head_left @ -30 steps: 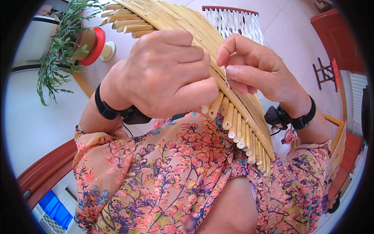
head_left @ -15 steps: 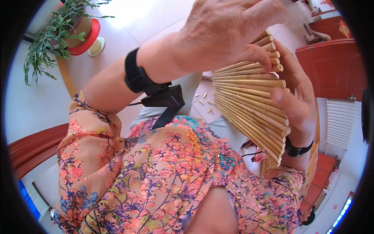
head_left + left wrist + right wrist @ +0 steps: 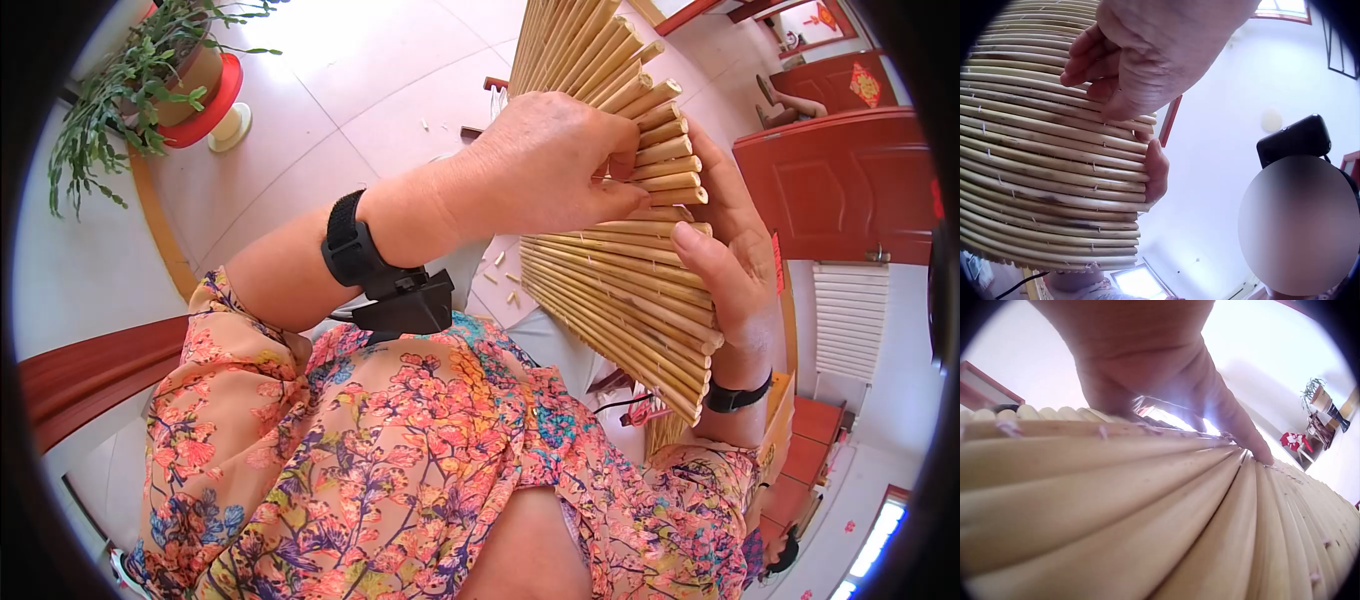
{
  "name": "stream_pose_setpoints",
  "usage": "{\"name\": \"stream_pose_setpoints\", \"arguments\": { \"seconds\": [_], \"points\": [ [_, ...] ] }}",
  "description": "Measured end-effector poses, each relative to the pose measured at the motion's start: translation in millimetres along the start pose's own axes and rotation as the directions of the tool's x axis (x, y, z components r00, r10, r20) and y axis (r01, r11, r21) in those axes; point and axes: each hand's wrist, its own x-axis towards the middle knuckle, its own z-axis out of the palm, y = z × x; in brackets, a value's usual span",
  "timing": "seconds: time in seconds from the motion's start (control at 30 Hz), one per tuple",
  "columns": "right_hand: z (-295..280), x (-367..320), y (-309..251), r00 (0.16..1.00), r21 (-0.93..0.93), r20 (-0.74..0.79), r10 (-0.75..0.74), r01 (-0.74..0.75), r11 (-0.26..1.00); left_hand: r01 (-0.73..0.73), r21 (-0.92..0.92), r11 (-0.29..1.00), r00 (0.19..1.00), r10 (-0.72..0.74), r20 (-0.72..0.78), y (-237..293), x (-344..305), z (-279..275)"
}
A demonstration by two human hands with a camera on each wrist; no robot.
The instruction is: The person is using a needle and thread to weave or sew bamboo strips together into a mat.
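Note:
A mat of pale stalks (image 3: 610, 290), stitched side by side with thread, fans out in front of my chest. My right hand (image 3: 740, 260) grips its right edge, the thumb on the near face by the cut ends and the fingers behind. My left hand (image 3: 545, 165) reaches across with its thumb and curled fingers on the stalks near those ends; the left wrist view shows these fingers (image 3: 1094, 59) bent against the mat. Close up in the right wrist view, small tufts of thread (image 3: 1007, 428) stand along the bent stalks.
Short cut pieces of stalk (image 3: 500, 260) lie on the tiled floor (image 3: 400, 60). At the left a potted plant (image 3: 110, 110) stands on a red-topped stool (image 3: 205, 110). A red cabinet (image 3: 840, 180) and a white radiator (image 3: 850, 320) are at the right. Black cameras are strapped to both wrists.
A second ago both hands worked close together, with white thread at the right fingertips. The mat has since turned, its cut ends now facing right. The left hand has come down onto the stalks.

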Motion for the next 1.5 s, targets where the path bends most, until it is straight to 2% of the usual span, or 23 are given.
{"name": "stream_pose_setpoints", "arguments": {
  "seconds": [0.1, 0.17, 0.23, 0.3, 0.37, 0.43, 0.47, 0.53, 0.63, 0.77, 0.83, 0.9, 0.97, 1.0, 1.07, 1.1, 1.17, 1.23, 1.3, 1.37, 1.43, 1.5],
  "points": [
    [-4.5, -1.4, 2.4, 0.999, -0.077, 0.036, -0.012, 0.015, 0.997, -0.003, 0.057, 0.998, 1.0, 0.003, -0.002, 4.6, -2.2, 4.8],
    [-8.5, 0.1, -0.8, 0.998, -0.042, 0.056, -0.004, 0.006, 0.999, -0.031, 0.051, 0.998, 0.995, 0.036, -0.093, 4.6, -5.3, 11.1],
    [-12.5, 3.0, -8.9, 0.997, -0.004, 0.077, 0.021, -0.021, 1.0, -0.038, 0.035, 0.999, 0.996, 0.04, -0.084, 9.5, -6.0, 15.0],
    [-13.7, 5.0, -11.2, 0.997, -0.198, 0.036, 0.069, -0.061, 0.978, -0.056, 0.023, 0.998, 0.996, 0.058, -0.068, 10.8, -6.8, 17.2],
    [-12.9, 7.2, -10.8, 0.999, -0.216, -0.003, 0.053, -0.052, 0.975, -0.059, 0.046, 0.997, 0.994, 0.063, -0.093, 11.6, -6.2, 20.5],
    [-14.4, 7.9, -15.7, 0.997, -0.57, 0.026, 0.072, -0.044, 0.82, -0.078, 0.008, 0.997, 0.994, 0.078, -0.08, 9.1, -4.4, 22.3],
    [-15.6, 8.1, -12.7, 0.997, -0.572, 0.022, 0.08, -0.053, 0.818, -0.09, -0.02, 0.996, 0.993, 0.089, -0.077, 7.9, -2.9, 23.4],
    [-16.6, 8.9, -4.6, 0.991, -0.667, 0.053, -0.124, 0.127, 0.734, -0.096, -0.064, 0.993, 0.992, 0.09, -0.093, 6.2, -0.9, 26.1],
    [-18.5, 8.9, -9.2, 0.998, -0.722, 0.041, -0.052, 0.065, 0.689, -0.078, -0.134, 0.988, 0.994, 0.067, -0.085, 6.0, -0.1, 27.3],
    [-17.2, 9.9, -11.4, 0.997, -0.7, 0.031, -0.065, 0.068, 0.711, -0.045, -0.154, 0.987, 0.998, 0.039, -0.043, 7.1, 0.8, 24.8],
    [-19.3, 10.2, -17.9, 0.993, -0.768, 0.083, 0.088, 0.007, 0.64, -0.045, -0.163, 0.986, 0.998, 0.036, -0.06, 5.8, -0.8, 26.1],
    [-19.7, 13.4, -16.4, 0.994, -0.791, 0.097, 0.058, 0.041, 0.61, -0.046, -0.173, 0.984, 0.997, 0.034, -0.074, 1.9, -2.3, 28.6],
    [-19.4, 15.5, -15.7, 0.994, -0.812, 0.106, 0.029, 0.069, 0.579, 0.059, -0.362, 0.93, 0.996, -0.081, -0.045, -3.4, -2.0, 31.3],
    [-19.4, 16.5, -16.0, 0.994, -0.798, 0.096, 0.042, 0.052, 0.6, 0.059, -0.36, 0.931, 0.996, -0.08, -0.044, -1.3, -1.6, 31.2],
    [-19.3, 15.8, -15.5, 0.995, -0.783, 0.084, 0.054, 0.033, 0.621, -0.076, -0.09, 0.993, 0.984, 0.06, -0.166, 3.7, -2.4, 29.7],
    [-20.2, 14.2, -13.3, 0.995, -0.781, 0.094, 0.035, 0.051, 0.622, -0.076, -0.089, 0.993, 0.984, 0.061, -0.165, 3.6, -3.2, 31.2],
    [-20.6, 12.7, -12.4, 0.994, -0.778, 0.106, 0.016, 0.073, 0.624, -0.181, 0.018, 0.983, 0.963, 0.181, -0.199, 2.9, -4.1, 33.4],
    [-19.4, 11.4, -12.1, 0.995, -0.811, 0.102, 0.009, 0.078, 0.579, -0.166, -0.01, 0.986, 0.97, 0.161, -0.183, -2.1, 0.6, 29.3],
    [-22.6, 14.6, -12.1, 0.997, -0.789, 0.075, 0.036, 0.037, 0.613, -0.15, -0.038, 0.988, 0.976, 0.142, -0.167, -2.6, 2.4, 30.1],
    [-23.0, 13.9, -9.7, 0.997, -0.763, 0.045, 0.061, -0.005, 0.646, -0.204, 0.096, 0.974, 0.957, 0.219, -0.192, -1.8, 3.5, 34.5],
    [-21.9, 12.8, -4.3, 0.994, -0.706, 0.064, -0.088, 0.107, 0.7, -0.22, 0.101, 0.97, 0.952, 0.236, -0.192, -2.1, 3.7, 33.5],
    [-21.3, 13.2, -4.8, 0.994, -0.718, 0.063, -0.091, 0.109, 0.687, -0.253, 0.107, 0.961, 0.945, 0.27, -0.184, -2.0, 3.3, 33.4]
  ]
}}
